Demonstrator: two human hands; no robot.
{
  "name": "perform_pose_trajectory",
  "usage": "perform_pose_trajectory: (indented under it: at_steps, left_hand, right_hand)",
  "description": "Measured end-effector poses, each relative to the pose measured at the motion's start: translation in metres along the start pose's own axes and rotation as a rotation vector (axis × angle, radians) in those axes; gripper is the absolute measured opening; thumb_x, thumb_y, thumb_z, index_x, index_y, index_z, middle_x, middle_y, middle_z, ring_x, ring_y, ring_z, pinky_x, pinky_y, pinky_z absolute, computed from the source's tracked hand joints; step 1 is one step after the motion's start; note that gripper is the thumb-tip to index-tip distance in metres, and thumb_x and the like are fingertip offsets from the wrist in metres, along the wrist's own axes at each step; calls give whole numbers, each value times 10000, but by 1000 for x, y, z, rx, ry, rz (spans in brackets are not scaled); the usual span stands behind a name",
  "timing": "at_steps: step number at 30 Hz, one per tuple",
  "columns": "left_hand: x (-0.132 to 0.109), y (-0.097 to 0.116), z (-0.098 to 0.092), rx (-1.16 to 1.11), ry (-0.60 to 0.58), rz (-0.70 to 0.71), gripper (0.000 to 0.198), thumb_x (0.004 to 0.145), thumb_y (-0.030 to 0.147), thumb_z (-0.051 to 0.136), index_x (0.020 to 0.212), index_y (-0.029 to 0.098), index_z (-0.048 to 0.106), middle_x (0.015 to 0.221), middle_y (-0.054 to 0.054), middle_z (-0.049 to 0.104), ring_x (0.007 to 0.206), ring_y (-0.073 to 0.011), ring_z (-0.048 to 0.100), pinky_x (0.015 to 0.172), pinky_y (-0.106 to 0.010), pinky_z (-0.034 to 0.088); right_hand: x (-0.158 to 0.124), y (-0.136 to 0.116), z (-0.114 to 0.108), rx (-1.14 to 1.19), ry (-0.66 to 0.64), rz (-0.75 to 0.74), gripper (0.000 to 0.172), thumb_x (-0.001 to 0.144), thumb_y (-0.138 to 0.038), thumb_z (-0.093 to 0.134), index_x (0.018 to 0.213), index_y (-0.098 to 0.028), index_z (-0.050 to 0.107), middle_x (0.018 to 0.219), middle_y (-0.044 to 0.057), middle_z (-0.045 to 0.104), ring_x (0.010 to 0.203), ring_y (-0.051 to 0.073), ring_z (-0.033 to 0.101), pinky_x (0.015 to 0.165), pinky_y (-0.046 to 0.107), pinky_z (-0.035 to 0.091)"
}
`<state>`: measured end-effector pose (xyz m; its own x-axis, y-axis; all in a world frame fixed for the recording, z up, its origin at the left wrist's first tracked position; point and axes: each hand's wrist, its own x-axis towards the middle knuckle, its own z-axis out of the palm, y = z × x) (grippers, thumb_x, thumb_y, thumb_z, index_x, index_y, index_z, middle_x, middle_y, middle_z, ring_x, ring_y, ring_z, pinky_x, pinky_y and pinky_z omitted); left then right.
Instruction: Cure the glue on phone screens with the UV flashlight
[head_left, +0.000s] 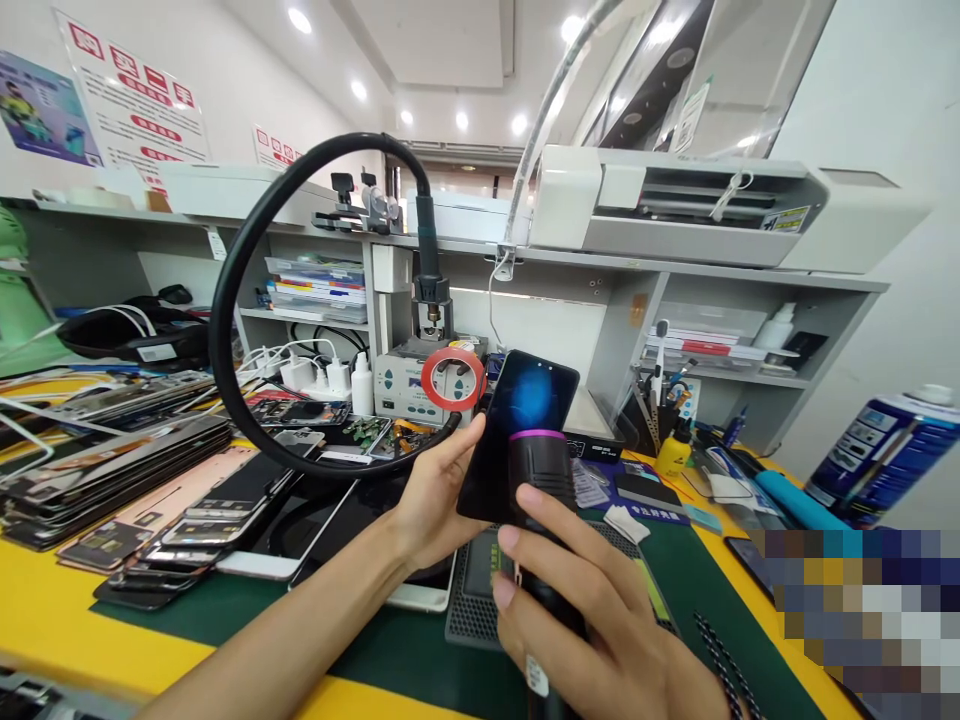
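My left hand grips a dark phone screen by its left edge and holds it tilted up, facing me. In my right hand is a black handheld lamp with a purple rim, its head close to the lower part of the screen. A blue glow shows on the glass above the lamp's rim. My right fingers wrap round the lamp's body, with their tips on its left side. Below the hands lies a grey perforated pad on a green mat.
Stacked phone screens and white-edged tablets lie left. A black hose loops up from a grey machine behind. At right stand a yellow bottle and a blue spray can. A white cutting machine sits on the shelf.
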<state>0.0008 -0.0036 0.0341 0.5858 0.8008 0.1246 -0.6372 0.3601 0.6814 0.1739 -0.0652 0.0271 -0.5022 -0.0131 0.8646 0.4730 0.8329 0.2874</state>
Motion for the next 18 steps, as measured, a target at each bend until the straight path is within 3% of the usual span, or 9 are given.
perform_pose_trajectory:
  at_steps: [7,12,15,18]
  left_hand:
    - [-1,-1,-4,-40,-46,7,423,1000,442,497,1099,135,770,1069,-122,769,1031,-272,706,949,-369,502]
    - [1,-1,-4,-23,-37,2,472,1018,454,449,1091,114,768,1069,-138,767,954,-241,725,900,-334,532]
    - [4,1,-2,41,-1,-17,582,1018,513,392,1082,58,751,1041,-197,754,853,-273,730,873,-420,558]
    - [6,3,-2,104,98,-18,594,1001,521,416,1084,17,719,1042,-245,736,837,-313,735,873,-502,567]
  right_hand:
    - [-1,23,-8,-22,12,-31,150,890,-30,597,1010,-74,674,1128,174,668,1350,327,525,1018,456,591]
    - [-5,27,-9,-11,63,26,246,840,-3,652,1076,-71,637,1185,178,639,1349,357,518,1028,521,577]
    - [-5,37,-9,-87,169,115,291,837,-28,685,1103,-131,624,1205,134,644,1323,340,547,1038,547,561]
    - [-3,58,-6,-170,378,184,296,813,-41,724,1052,-184,622,1187,89,660,1254,314,603,1036,556,554]
